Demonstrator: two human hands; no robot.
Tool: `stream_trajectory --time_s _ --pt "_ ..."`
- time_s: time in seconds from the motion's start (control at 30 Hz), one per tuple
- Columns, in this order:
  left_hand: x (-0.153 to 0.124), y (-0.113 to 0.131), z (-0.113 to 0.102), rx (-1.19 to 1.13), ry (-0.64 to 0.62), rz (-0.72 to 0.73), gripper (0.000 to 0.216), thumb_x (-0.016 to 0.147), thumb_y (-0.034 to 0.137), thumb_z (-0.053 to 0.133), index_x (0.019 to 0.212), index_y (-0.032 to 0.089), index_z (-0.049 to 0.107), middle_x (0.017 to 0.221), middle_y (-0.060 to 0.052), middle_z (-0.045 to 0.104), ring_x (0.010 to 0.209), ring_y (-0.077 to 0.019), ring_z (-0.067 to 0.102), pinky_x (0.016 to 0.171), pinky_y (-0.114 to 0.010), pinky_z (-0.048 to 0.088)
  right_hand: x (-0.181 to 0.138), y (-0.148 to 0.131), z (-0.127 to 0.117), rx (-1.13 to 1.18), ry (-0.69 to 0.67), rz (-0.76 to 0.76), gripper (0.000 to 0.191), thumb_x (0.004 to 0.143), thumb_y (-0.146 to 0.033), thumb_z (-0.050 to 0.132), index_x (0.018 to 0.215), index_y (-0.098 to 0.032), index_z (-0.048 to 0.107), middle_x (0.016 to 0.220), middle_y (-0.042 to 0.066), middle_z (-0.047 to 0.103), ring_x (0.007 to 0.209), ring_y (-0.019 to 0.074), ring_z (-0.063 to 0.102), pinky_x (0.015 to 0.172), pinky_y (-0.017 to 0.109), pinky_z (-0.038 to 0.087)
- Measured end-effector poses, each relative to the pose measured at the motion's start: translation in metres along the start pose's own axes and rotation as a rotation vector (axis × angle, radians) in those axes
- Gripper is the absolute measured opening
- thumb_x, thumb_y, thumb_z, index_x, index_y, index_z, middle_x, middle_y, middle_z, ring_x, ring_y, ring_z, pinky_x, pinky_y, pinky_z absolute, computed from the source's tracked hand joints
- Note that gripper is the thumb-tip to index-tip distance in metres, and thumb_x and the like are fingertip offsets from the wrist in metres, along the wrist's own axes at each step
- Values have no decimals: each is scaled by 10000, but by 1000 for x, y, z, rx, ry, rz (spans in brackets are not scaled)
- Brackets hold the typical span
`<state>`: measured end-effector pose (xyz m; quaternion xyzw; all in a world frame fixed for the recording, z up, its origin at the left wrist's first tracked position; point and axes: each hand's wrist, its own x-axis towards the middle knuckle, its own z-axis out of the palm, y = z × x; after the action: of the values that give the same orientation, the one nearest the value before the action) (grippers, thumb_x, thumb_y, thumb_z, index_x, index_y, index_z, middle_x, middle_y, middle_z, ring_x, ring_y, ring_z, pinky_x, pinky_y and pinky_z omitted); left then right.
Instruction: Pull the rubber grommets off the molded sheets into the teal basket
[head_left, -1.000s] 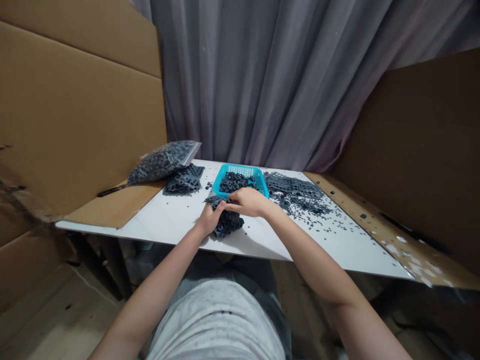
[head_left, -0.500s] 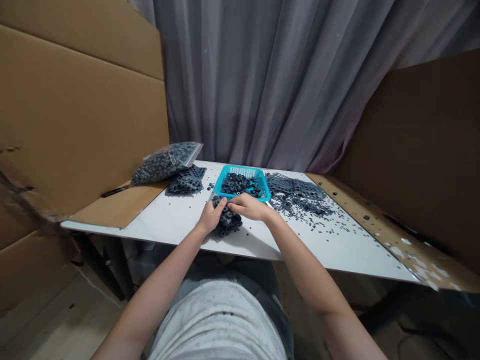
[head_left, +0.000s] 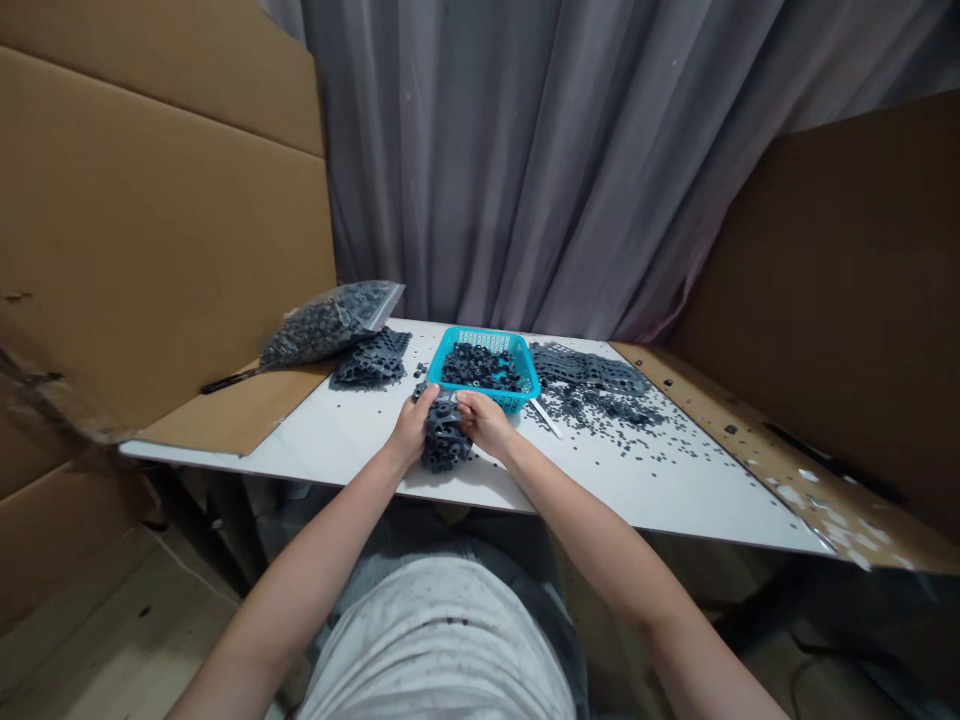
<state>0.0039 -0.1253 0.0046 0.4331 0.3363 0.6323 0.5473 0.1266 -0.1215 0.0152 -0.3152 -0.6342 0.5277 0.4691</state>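
Observation:
Between my two hands is a dark grey sheet of moulded ring-shaped parts (head_left: pixel 448 440), bunched up and hanging just above the table's front part. My left hand (head_left: pixel 410 428) grips its left side, thumb on top. On the upper right side, my right hand (head_left: pixel 484 420) pinches the same sheet; its fingertips are partly hidden. Just beyond the hands stands a turquoise plastic basket (head_left: pixel 531 385) holding many loose dark ring parts (head_left: pixel 480 368).
A zip bag full of small dark parts (head_left: pixel 330 322) lies at the left, against stacked perforated sheets (head_left: pixel 373 360). More flat sheets (head_left: pixel 589 370) and scattered small bits (head_left: pixel 622 410) cover the right. A white stick (head_left: pixel 546 418) lies beside the basket. Cardboard walls (head_left: pixel 165 200) flank the table (head_left: pixel 600 490).
My right hand has moved left and down, closer to my left hand. The held sheet has turned and shifted slightly left. More of the white stick beside the basket shows.

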Motion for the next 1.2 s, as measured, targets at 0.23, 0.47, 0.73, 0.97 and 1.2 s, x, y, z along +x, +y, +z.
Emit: stream_trajectory --time_s 0.23,0.47,0.73,0.97,1.2 --pt "3 -5 0 109 51 86 370 680 524 633 589 179 536 515 40 529 499 -118 476 546 -255 393 3 2 1 -102 13 -85 474 788 -602 416 540 -226 268 501 -66 226 470 100 236 475 248 261" --pt "-5 -3 -5 307 39 225 339 742 374 649 482 193 528 458 48 438 502 -128 420 539 -255 330 -15 -26 -25 -438 112 -311 356 665 -473 712 710 -200 488 662 -33 405 644 135 352 631 264 305" --pt "-7 -3 -4 357 -60 234 304 738 350 661 499 185 571 505 25 505 551 -145 462 581 -259 358 -13 -40 -35 -902 -198 -394 279 805 -410 604 714 -184 469 652 -31 440 588 117 375 573 243 277" --pt "-5 -4 -6 251 -101 122 332 704 427 690 514 178 578 496 21 522 529 -141 488 555 -261 372 -9 -45 -30 -580 -359 -156 335 822 -380 565 568 -179 480 524 -47 415 511 101 329 540 258 236" --pt "-3 0 1 53 -126 -57 369 591 501 754 664 160 634 583 5 632 545 -154 578 585 -291 458 -7 -8 -9 -265 -122 -122 437 809 -562 406 553 -217 322 518 -51 280 489 105 259 481 249 253"
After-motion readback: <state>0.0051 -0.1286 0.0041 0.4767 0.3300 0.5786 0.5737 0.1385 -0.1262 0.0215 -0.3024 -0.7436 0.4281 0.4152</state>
